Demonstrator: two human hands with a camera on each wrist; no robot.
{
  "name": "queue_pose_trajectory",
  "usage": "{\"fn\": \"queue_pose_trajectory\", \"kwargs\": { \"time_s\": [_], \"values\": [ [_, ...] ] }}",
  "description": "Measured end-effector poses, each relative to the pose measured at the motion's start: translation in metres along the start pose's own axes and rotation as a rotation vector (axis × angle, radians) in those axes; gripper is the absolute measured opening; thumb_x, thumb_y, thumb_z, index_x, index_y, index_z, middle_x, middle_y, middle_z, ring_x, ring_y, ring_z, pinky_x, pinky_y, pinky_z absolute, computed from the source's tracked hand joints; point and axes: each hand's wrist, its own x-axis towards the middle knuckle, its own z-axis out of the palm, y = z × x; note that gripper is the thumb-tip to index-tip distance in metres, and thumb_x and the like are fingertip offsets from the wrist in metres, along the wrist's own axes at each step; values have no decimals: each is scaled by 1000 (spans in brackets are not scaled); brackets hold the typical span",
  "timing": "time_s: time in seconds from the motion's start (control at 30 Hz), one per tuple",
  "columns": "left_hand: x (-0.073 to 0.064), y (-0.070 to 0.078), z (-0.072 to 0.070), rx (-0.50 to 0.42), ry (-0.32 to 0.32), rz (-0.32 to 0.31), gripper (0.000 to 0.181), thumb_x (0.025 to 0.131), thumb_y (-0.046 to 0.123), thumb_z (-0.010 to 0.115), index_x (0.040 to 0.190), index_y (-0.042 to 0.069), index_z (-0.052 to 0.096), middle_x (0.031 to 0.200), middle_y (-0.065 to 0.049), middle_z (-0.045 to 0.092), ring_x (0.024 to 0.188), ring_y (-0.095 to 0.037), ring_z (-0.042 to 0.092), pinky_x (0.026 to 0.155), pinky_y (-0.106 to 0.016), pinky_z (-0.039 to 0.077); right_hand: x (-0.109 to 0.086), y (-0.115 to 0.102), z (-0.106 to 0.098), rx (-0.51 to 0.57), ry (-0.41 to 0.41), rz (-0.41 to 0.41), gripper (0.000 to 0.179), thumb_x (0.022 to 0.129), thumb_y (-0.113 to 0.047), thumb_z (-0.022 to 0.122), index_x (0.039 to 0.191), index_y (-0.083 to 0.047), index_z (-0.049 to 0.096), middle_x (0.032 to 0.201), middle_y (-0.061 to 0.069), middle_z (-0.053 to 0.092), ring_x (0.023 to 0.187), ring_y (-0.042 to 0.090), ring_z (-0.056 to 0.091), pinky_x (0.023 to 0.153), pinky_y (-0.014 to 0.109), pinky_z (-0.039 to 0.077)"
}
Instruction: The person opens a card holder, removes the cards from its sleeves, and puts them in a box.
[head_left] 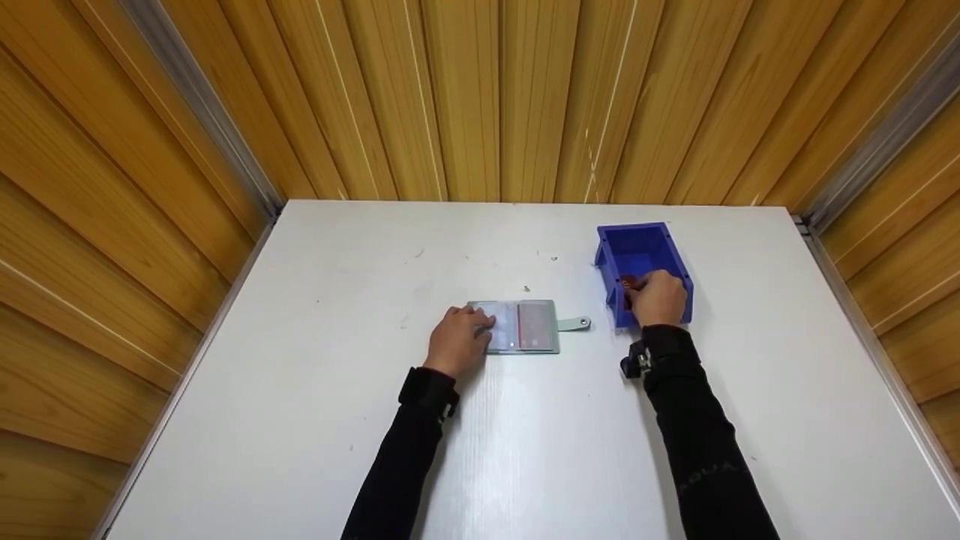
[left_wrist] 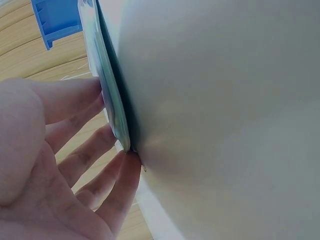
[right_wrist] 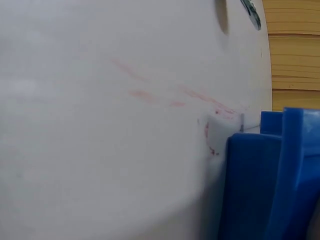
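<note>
An open pale green card holder [head_left: 537, 330] with clear sleeves lies flat on the white table. Something grey with a red edge shows in its right-hand sleeve. My left hand [head_left: 457, 341] rests on its left part; in the left wrist view the loosely bent fingers [left_wrist: 125, 175] touch its edge and the thumb lies against the sleeves. Over the near end of a blue bin [head_left: 634, 238], my right hand [head_left: 661, 298] pinches a dark red, flat piece [head_left: 627, 285], partly hidden by the fingers. The right wrist view shows the bin's outer wall [right_wrist: 250, 185] but hardly any of the hand.
A strap with a snap [head_left: 574, 324] sticks out from the card holder toward the bin. Wood-patterned panels [head_left: 465, 97] stand behind and at both sides of the table [head_left: 337, 420]. Faint reddish marks [right_wrist: 142, 95] stain the tabletop beside the bin.
</note>
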Motion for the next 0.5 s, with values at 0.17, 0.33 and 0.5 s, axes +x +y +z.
{"fn": "queue_pose_trajectory", "kwargs": {
  "time_s": [0.17, 0.33, 0.5],
  "values": [
    [-1, -2, 1, -2, 9, 12, 27, 96, 16, 73, 123, 15, 77, 135, -11, 69, 128, -32, 60, 109, -46, 49, 0, 2, 1, -9, 9, -18, 17, 84, -9, 82, 90, 7, 80, 96, 28, 76, 94, 52, 70, 87, 61, 53],
    [-1, -2, 2, -5, 11, 11, 28, 97, 17, 73, 124, 15, 77, 136, -10, 69, 129, -32, 59, 109, -45, 48, 0, 1, 1, 16, 30, -37, 25, 90, -13, 77, 102, 8, 78, 103, 31, 74, 99, 53, 68, 90, 62, 52],
    [-2, -2, 0, -17, 9, 8, 27, 97, 17, 72, 123, 15, 77, 136, -9, 69, 128, -31, 59, 109, -46, 49, 1, -11, -2, 252, 155, -63, 36, 104, -19, 60, 128, 6, 67, 109, 31, 65, 104, 46, 61, 94, 54, 46]
  ]
}}
